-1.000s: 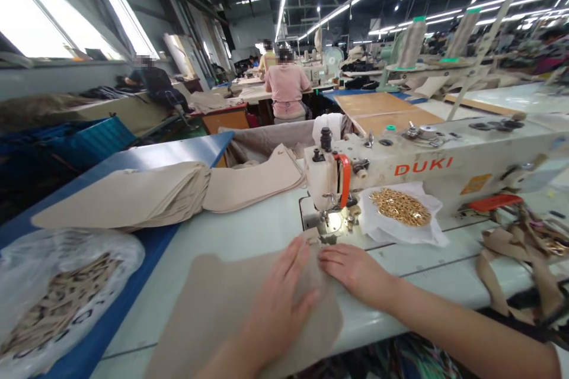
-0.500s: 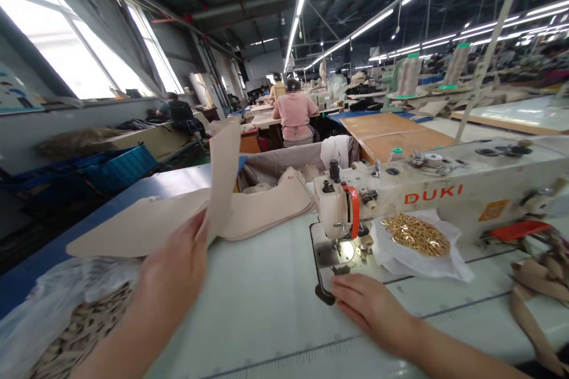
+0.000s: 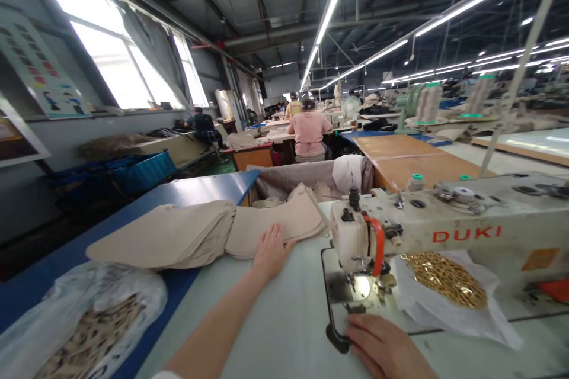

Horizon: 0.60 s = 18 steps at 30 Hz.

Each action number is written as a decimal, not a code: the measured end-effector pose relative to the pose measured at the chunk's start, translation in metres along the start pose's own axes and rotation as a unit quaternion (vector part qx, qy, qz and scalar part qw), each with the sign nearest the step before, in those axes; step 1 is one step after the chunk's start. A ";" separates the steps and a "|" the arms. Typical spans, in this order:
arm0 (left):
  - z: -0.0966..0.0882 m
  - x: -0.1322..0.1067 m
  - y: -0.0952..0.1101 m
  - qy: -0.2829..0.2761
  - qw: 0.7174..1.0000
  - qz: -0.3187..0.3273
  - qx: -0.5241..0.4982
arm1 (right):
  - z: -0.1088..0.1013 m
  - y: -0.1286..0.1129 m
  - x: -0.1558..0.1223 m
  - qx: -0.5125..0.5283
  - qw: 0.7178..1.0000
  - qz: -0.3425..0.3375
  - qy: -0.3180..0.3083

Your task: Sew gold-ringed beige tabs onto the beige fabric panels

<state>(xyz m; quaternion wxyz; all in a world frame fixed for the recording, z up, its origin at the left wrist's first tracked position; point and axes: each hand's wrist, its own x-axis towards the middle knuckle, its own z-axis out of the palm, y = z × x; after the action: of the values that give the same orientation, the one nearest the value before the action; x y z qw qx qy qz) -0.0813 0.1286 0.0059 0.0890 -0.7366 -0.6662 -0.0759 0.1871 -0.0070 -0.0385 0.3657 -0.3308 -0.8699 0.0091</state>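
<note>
My left hand (image 3: 271, 250) reaches out across the pale table (image 3: 275, 320) and rests with fingers flat on the near edge of a stack of beige fabric pieces (image 3: 284, 222). A second, thicker beige stack (image 3: 169, 240) lies to its left. My right hand (image 3: 382, 346) lies flat on the table just in front of the sewing machine's needle plate (image 3: 344, 293), holding nothing. The white DUKI sewing machine (image 3: 444, 228) stands to the right.
A white cloth with a heap of gold metal parts (image 3: 444, 278) lies under the machine arm. A clear bag of small patterned pieces (image 3: 84, 331) sits at the near left on a blue table (image 3: 146, 201). Other people sit at machines farther back (image 3: 309, 127).
A second ago both hands pressed a beige piece by the needle. My left hand lifted it away to the left and has laid it on the stack; my right hand stayed near the needle plate.
</note>
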 end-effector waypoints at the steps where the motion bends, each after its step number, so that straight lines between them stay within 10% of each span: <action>1: -0.003 -0.002 0.000 0.000 1.000 -0.002 0.001 | -0.002 0.001 0.000 0.000 1.000 -0.007 -0.010; 5: -0.028 -0.007 -0.014 0.033 0.999 0.006 0.018 | -0.012 0.002 0.004 0.002 0.999 -0.036 -0.020; 9: -0.068 -0.017 -0.068 0.085 0.988 -0.080 0.105 | -0.015 0.004 0.006 0.004 0.999 -0.037 -0.016; 13: -0.101 -0.035 -0.137 0.028 0.964 -0.222 0.144 | -0.012 0.004 0.006 -0.018 0.999 -0.041 -0.021; 18: -0.113 -0.050 -0.164 -0.049 0.971 -0.201 0.122 | -0.013 0.001 0.006 -0.040 0.998 -0.048 -0.021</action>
<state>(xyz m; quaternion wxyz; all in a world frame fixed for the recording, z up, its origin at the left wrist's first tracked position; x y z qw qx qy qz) -0.2490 0.0695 0.1096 0.1282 -0.5738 -0.8085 0.0255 0.1932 -0.0060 -0.0256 0.3335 -0.3030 -0.8920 -0.0358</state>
